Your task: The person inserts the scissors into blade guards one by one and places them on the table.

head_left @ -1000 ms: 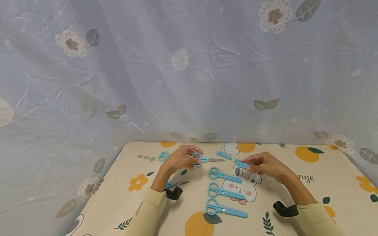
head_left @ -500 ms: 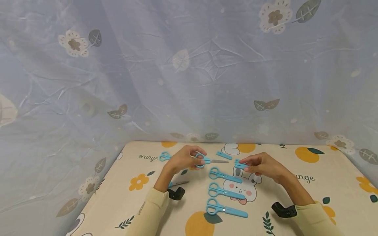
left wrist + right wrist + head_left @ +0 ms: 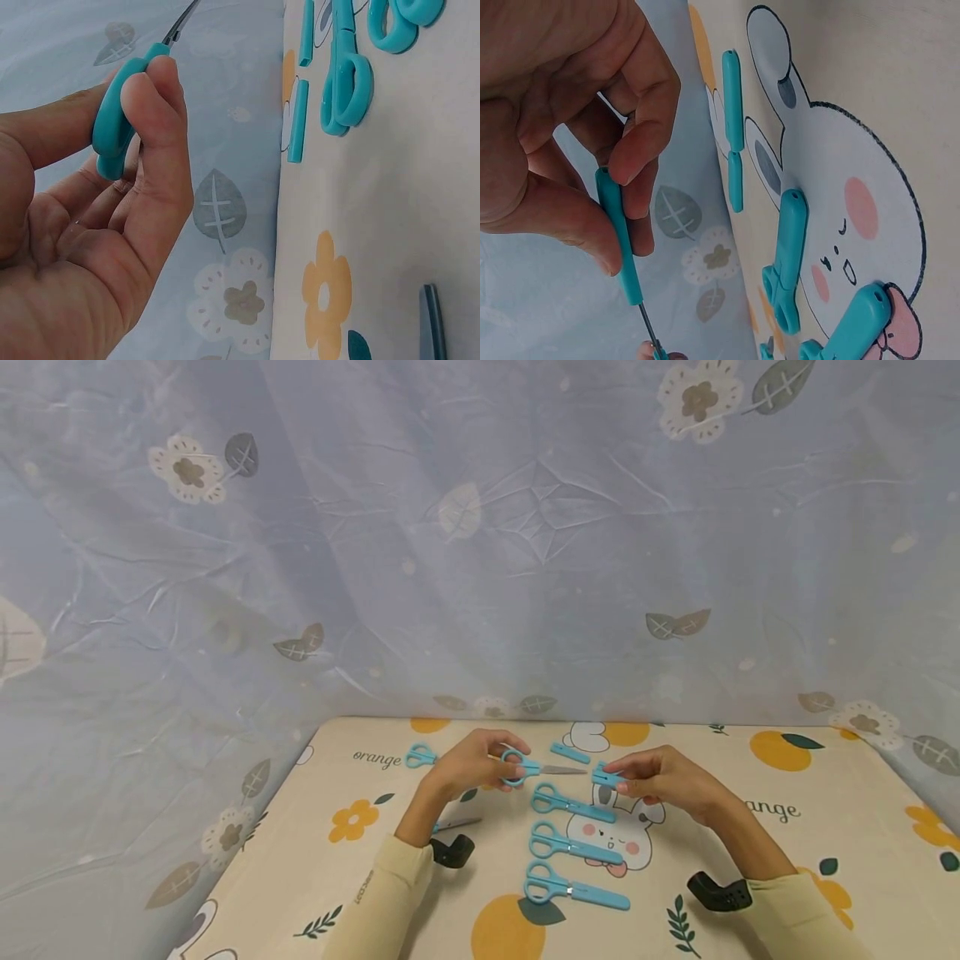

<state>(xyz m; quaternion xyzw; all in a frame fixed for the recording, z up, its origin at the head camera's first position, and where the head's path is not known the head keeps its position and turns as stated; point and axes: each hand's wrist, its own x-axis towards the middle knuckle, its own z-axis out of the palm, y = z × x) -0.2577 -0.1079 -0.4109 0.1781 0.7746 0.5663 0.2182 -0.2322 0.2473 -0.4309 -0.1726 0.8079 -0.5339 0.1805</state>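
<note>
Above the fruit-print surface [image 3: 600,939], the left hand [image 3: 476,763] pinches scissors [image 3: 529,768] by the handle, blades pointing lengthwise right toward the blue sheath [image 3: 605,777] just beside their tip, pinched between the right hand's [image 3: 663,775] fingers.

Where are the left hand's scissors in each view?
Head: scissors right of centre, low, in the left hand.
Left wrist: upper left, handles gripped, tip out of frame.
Right wrist: bottom, left of centre, blade below the cap.
Shared landmark: sheathed pair nearest the rabbit's ears: low in head, upper right in left wrist, right of centre in right wrist.
</note>
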